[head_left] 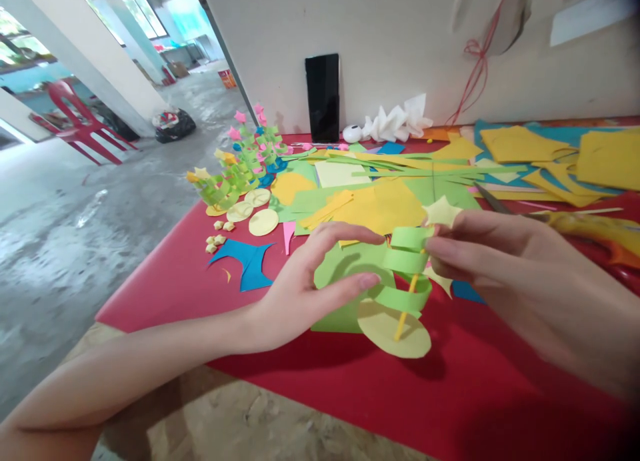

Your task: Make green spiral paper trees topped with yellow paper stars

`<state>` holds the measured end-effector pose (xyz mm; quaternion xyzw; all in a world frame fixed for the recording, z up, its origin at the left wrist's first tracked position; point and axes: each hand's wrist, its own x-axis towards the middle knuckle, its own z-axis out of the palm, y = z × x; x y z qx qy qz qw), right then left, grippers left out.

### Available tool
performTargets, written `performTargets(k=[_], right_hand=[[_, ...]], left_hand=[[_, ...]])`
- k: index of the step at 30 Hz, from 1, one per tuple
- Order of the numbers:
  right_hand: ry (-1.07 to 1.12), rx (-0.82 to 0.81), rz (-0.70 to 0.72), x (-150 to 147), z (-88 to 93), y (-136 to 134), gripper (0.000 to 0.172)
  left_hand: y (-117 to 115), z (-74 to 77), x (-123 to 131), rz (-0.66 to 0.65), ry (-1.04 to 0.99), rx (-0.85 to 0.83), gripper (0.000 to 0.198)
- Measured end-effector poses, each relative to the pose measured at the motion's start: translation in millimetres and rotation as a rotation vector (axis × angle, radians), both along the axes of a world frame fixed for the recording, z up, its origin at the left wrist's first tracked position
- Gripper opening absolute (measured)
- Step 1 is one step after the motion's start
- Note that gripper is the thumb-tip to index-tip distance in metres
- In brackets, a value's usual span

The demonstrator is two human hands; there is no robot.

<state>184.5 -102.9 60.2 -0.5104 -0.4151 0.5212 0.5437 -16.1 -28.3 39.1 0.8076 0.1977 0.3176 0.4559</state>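
1. Left hand, fingers spread loose, touches the paper tree with its index tip.
2. That tree (green coil, star top, yellow base) hangs tilted over the red table.
3. Right hand pinches its top.

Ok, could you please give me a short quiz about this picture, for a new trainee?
1. True or false: the right hand holds the paper tree just below its yellow star.
2. What colour is the table top? A) blue B) red C) white
3. Fill in: the black phone stands upright against the ____.
Key: 1 true; 2 B; 3 wall.
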Motion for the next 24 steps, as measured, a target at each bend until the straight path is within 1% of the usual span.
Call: performTargets(k=[3,6,11,14,18,24], right_hand=[[-0.087,-0.024,0.007,-2,-3.0,-2,0.010],[-0.150,-0.041,0.006,-4,-4.3,-4,0.011],[-0.112,-0.073,-0.019,-8,-3.9,-5,0.014],[-0.101,-0.066,-0.032,-10,-3.7,-3,0.015],[-0.125,-0.081,-0.059,-12,-4.1,-4,0.016],[-0.156,-0.077,-0.088,-14,-6.0,-7,0.019]], left_hand=[[0,-1.4,1,-0.023,-0.040,-0.095,0.032],[-1,-1.3,3,-0.022,-0.069,-0.140,0.036],[-3,0.0,4,-0.013,-0.084,-0.156,0.036],[-3,1.4,2,-0.024,-0.076,-0.064,0.031],[0,3.9,2,-0.031,-0.085,0.157,0.020],[3,8.8,3,-0.008,-0.076,0.412,0.018]])
